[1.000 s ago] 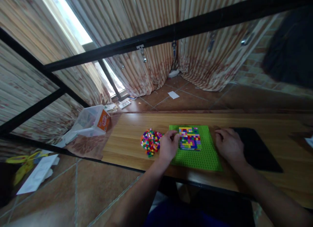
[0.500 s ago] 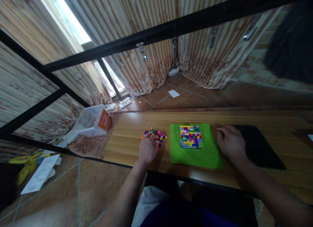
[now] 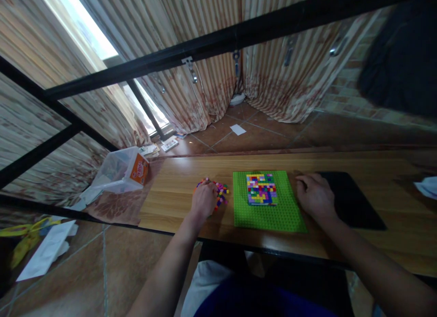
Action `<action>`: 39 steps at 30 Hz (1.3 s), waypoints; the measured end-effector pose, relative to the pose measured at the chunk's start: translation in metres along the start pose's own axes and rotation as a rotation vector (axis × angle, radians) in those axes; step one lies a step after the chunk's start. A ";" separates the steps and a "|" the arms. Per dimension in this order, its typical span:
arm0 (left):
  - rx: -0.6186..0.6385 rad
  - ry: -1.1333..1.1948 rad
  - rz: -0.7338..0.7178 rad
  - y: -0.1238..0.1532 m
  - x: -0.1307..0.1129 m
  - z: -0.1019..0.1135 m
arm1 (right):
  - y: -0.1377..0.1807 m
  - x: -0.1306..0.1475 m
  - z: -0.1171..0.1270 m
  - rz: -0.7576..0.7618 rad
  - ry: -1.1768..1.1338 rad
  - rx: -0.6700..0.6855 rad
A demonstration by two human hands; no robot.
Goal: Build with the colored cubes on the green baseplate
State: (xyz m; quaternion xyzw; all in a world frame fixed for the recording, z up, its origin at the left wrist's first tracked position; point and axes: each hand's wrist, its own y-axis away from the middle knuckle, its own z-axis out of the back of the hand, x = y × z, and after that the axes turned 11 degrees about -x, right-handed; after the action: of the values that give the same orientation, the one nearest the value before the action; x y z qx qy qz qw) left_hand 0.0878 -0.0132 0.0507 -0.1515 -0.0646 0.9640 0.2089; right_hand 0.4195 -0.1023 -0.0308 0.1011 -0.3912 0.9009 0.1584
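Fingers bent down, my left hand [image 3: 204, 199] is at a loose pile of small coloured toy bricks [image 3: 221, 194], covering part of it. Its fingertips are drawn together, and what they hold, if anything, is hidden. A green studded baseplate [image 3: 268, 220] lies to the right of the pile. Near its back edge, many-coloured bricks form a rectangular block [image 3: 261, 189] on the studs. My right hand [image 3: 316, 195] rests on the table just right of the baseplate, fingers curled in, with no brick visible in it.
The wooden table [image 3: 177, 189] carries a black mat [image 3: 358, 203] under and beyond my right hand. White paper [image 3: 426, 187] is at the far right. Off the table's left end stands a clear plastic bin [image 3: 119, 171] with an orange label. Black metal bars [image 3: 211, 50] cross ahead.
The whole view has shifted slightly, so things sit further left. My left hand stays at the brick pile, with its fingers slightly moved. My right hand remains beside the baseplate.
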 end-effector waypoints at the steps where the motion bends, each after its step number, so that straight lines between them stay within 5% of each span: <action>1: 0.005 0.002 -0.015 -0.001 0.001 0.000 | 0.000 0.000 0.000 0.000 -0.004 -0.005; 16: -0.050 -0.011 -0.096 0.005 0.001 -0.005 | 0.000 0.001 0.000 -0.017 -0.012 0.010; 28: -0.089 0.268 -0.186 0.009 -0.067 -0.003 | -0.003 0.004 0.003 -0.036 -0.014 0.034; 39: -0.116 0.432 -0.100 0.005 -0.077 -0.020 | -0.002 0.002 0.000 -0.038 -0.039 0.020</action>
State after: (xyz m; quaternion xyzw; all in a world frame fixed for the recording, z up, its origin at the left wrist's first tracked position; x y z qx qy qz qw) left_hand 0.1590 -0.0491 0.0518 -0.3627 -0.0810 0.8923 0.2562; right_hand 0.4186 -0.1008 -0.0294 0.1278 -0.3834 0.8994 0.1669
